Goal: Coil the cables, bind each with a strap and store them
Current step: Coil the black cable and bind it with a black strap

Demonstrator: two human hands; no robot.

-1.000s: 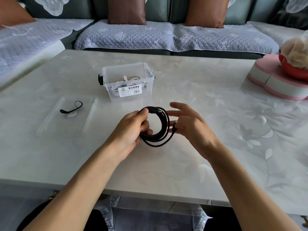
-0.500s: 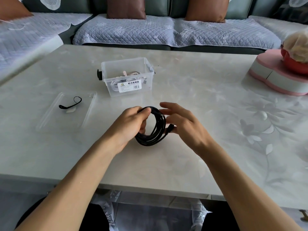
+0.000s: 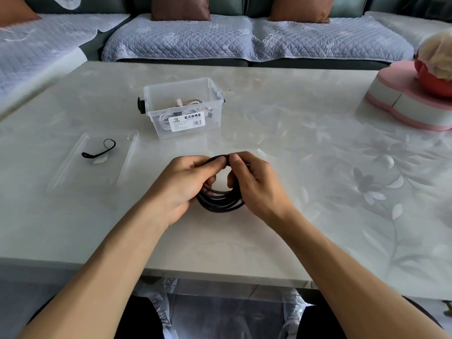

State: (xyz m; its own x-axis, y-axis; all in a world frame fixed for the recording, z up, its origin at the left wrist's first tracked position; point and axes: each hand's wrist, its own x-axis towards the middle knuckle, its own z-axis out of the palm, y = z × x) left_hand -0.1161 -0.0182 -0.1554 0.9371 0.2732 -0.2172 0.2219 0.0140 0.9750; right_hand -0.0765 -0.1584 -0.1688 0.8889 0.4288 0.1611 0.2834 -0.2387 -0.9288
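We see both hands meeting over the near middle of the pale marble-patterned surface (image 3: 293,167). Left hand (image 3: 182,185) and right hand (image 3: 256,184) together hold a coiled black cable (image 3: 220,200). The coil stands roughly upright, its lower loops hanging just above or on the surface; we cannot tell which. Left fingers (image 3: 215,165) curl over the top of the coil and pinch it; right fingers (image 3: 236,161) curl around the same top arc, thumb tucked inside the ring. Fingertips of the two hands nearly touch at the top.

Far of the hands, slightly left, sits a clear plastic box (image 3: 183,94), lid off, with white cables (image 3: 186,111) inside and a printed label on its near wall. Left of the hands lies a clear flat lid (image 3: 73,167), and on it a black strap (image 3: 99,150) with a small loop at its far end. At far right, a pink-and-white heart-shaped box (image 3: 401,99). A sofa (image 3: 195,37) with quilted covers runs behind.
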